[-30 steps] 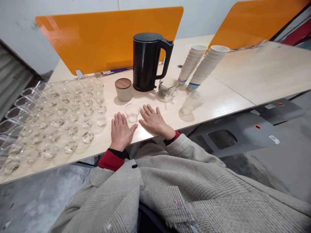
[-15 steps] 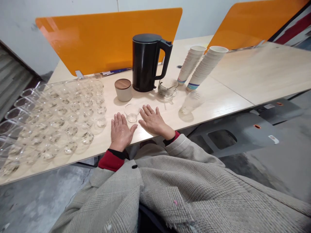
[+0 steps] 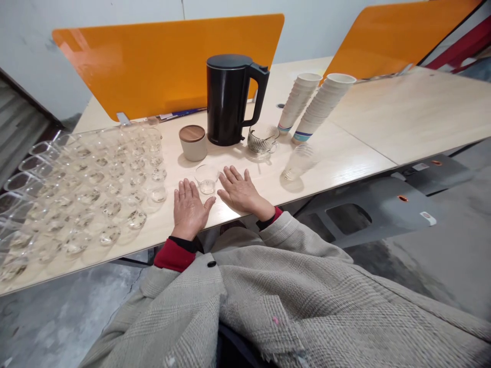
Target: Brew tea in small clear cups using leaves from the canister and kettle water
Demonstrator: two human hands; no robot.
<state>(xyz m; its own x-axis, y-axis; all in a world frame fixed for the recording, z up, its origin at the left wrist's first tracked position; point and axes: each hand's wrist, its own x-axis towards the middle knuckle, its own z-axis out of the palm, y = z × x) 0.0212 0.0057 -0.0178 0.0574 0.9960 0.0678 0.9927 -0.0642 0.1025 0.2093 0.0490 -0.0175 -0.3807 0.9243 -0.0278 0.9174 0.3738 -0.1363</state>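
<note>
Palm down by the table's front edge, my left hand (image 3: pixel 189 208) lies flat with its thumb held out. My right hand (image 3: pixel 242 192) also lies flat, fingers stretched toward the upper left. Between the two stands a small clear cup (image 3: pixel 207 185), upright, with neither hand gripping it. Behind the cup sits a grey canister (image 3: pixel 194 149) with a brown wooden lid. A black electric kettle (image 3: pixel 226 102) rises behind that, its handle to the right. Beside the kettle's base is a ribbed glass cup (image 3: pixel 261 140) on a clear saucer, with something dark inside.
Rows of clear cups (image 3: pixel 92 197) with dark bits in the bottom fill the table's left side. Two leaning stacks of paper cups (image 3: pixel 322 110) and a tilted stack of clear cups (image 3: pixel 298 162) are on the right. Orange partitions (image 3: pixel 153 71) line the back; a grey chair (image 3: pixel 379 204) is at right.
Both hands stay flat on either side of the small clear cup. The whole view has shifted very slightly; nothing on the table has visibly moved.
</note>
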